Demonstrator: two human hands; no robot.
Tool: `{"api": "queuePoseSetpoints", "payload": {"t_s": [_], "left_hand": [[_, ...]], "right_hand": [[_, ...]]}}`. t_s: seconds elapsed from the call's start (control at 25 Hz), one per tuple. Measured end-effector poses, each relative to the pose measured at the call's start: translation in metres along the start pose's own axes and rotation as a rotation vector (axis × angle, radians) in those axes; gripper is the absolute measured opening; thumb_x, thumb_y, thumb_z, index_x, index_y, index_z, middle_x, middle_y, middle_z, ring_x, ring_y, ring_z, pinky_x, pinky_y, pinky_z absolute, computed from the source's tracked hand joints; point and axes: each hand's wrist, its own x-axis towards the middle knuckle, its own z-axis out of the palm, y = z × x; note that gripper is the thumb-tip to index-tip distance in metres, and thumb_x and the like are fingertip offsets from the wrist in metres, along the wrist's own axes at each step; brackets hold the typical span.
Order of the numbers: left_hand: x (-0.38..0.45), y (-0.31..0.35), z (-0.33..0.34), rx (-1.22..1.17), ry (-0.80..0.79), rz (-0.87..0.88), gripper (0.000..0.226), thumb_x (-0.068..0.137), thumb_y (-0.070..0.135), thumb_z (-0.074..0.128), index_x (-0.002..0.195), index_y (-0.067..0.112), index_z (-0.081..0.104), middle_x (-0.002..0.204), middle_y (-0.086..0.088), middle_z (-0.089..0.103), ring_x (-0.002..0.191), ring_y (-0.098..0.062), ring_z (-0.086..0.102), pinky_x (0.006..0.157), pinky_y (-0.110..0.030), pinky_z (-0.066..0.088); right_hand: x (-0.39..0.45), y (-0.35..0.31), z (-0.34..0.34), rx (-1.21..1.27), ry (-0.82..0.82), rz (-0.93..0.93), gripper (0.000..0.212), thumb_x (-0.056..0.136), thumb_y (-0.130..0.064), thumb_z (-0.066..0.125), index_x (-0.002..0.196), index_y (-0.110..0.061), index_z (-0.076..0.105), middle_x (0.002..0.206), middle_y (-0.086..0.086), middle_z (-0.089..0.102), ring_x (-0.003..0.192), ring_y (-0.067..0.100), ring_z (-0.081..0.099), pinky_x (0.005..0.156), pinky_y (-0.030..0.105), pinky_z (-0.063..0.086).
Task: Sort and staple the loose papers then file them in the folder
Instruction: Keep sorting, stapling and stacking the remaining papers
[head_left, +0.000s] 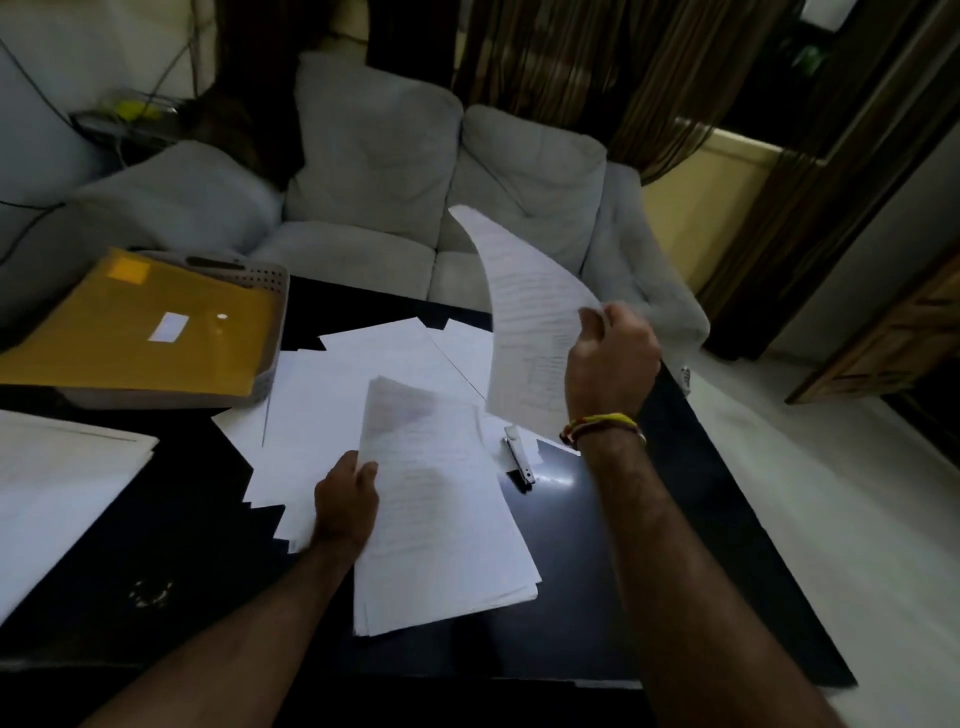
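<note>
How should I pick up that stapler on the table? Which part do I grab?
Grab the stapler around its middle, fingers on its two long sides, coming from above. It lies flat on the dark table, far end resting on loose papers, with the right side free. Both hands are busy: the left hand holds a stack, the right hand a sheet.

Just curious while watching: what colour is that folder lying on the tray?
Yellow folder, with a white label; the head view, the only one, shows it.
</note>
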Motion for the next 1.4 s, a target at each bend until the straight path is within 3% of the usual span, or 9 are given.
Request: {"api": "queuePoseSetpoints", "payload": {"t_s": [0.12,0.36,0.56,0.68,0.8,0.96,1.08,1.24,1.4], "left_hand": [[-0.001,-0.006,-0.032,0.003,0.031,-0.089,0.013,0.094,0.011,0.053,0.092,0.000,0.060,0.092,-0.019,0.065,0.089,-0.035,0.059,0.070,-0.030,0.035],[-0.011,-0.042,-0.079,-0.065,0.015,-0.123,0.023,0.091,0.026,0.061,0.095,0.003,0.061,0.089,-0.012,0.065,0.089,-0.033,0.063,0.066,-0.031,0.044],[-0.019,-0.051,-0.076,-0.134,0.030,-0.080,0.049,0.089,0.052,0.049,0.129,0.024,0.056,0.110,-0.005,0.069,0.105,-0.028,0.064,0.086,-0.032,0.049],[-0.015,-0.047,-0.074,-0.014,0.075,-0.071,0.042,0.101,0.038,0.037,0.127,0.011,0.057,0.113,-0.008,0.067,0.110,-0.028,0.059,0.083,-0.023,0.040],[-0.016,-0.045,-0.076,-0.019,0.016,0.015,0.035,0.097,0.022,0.052,0.132,0.020,0.054,0.112,0.007,0.067,0.104,-0.011,0.062,0.084,-0.020,0.045],[-0.013,-0.055,-0.074,0.095,-0.029,0.037,0.060,0.092,0.013,0.057,0.147,0.018,0.035,0.125,0.000,0.064,0.110,-0.015,0.061,0.096,-0.026,0.048],[-0.015,-0.051,-0.071,0.155,-0.063,-0.002,0.064,0.095,0.015,0.053,0.152,0.017,0.022,0.131,-0.008,0.060,0.117,-0.023,0.058,0.101,-0.033,0.046],[-0.018,-0.051,-0.071,0.185,-0.080,0.009,0.066,0.097,0.014,0.048,0.153,0.016,0.014,0.131,-0.014,0.058,0.115,-0.029,0.058,0.099,-0.035,0.047],[-0.026,-0.044,-0.055,0.418,-0.003,-0.014,0.066,0.097,0.018,0.043,0.153,0.010,0.011,0.121,-0.017,0.060,0.101,-0.035,0.059,0.079,-0.041,0.048]], "right_hand": [[-0.009,-0.017,0.013,0.164,-0.262,0.174,0.021,0.084,-0.025,0.067,0.081,-0.004,0.070,0.084,0.015,0.070,0.081,0.031,0.065,0.070,0.034,0.051],[-0.112,0.016,0.069,0.146,-0.897,0.397,0.025,0.080,-0.029,0.071,0.071,-0.007,0.067,0.073,0.005,0.067,0.075,0.024,0.065,0.069,0.033,0.051],[-0.177,0.054,0.100,0.000,-1.105,0.381,0.024,0.082,-0.030,0.070,0.079,-0.011,0.056,0.087,0.008,0.060,0.083,0.022,0.056,0.070,0.028,0.042],[-0.166,0.057,0.106,-0.084,-1.206,0.285,0.021,0.088,-0.028,0.066,0.088,-0.010,0.055,0.100,0.011,0.057,0.091,0.024,0.054,0.075,0.027,0.041],[-0.153,0.054,0.112,-0.170,-1.316,0.188,0.041,0.093,-0.031,0.062,0.117,0.001,0.057,0.123,0.015,0.058,0.113,0.029,0.056,0.088,0.027,0.042],[-0.164,0.049,0.115,-0.219,-1.298,0.229,0.057,0.090,-0.041,0.062,0.129,-0.002,0.046,0.133,0.015,0.053,0.122,0.031,0.052,0.097,0.033,0.043],[-0.161,0.050,0.110,-0.121,-1.205,0.363,0.074,0.083,-0.051,0.068,0.131,-0.002,0.040,0.121,0.011,0.055,0.120,0.029,0.053,0.095,0.033,0.043],[-0.163,0.060,0.093,0.101,-1.020,0.522,0.044,0.083,-0.045,0.070,0.106,-0.010,0.057,0.109,0.005,0.059,0.099,0.020,0.056,0.082,0.025,0.041],[-0.174,0.075,0.084,-0.023,-0.689,0.391,0.028,0.084,-0.029,0.071,0.103,-0.010,0.062,0.108,0.011,0.062,0.104,0.029,0.059,0.082,0.027,0.041]]}}
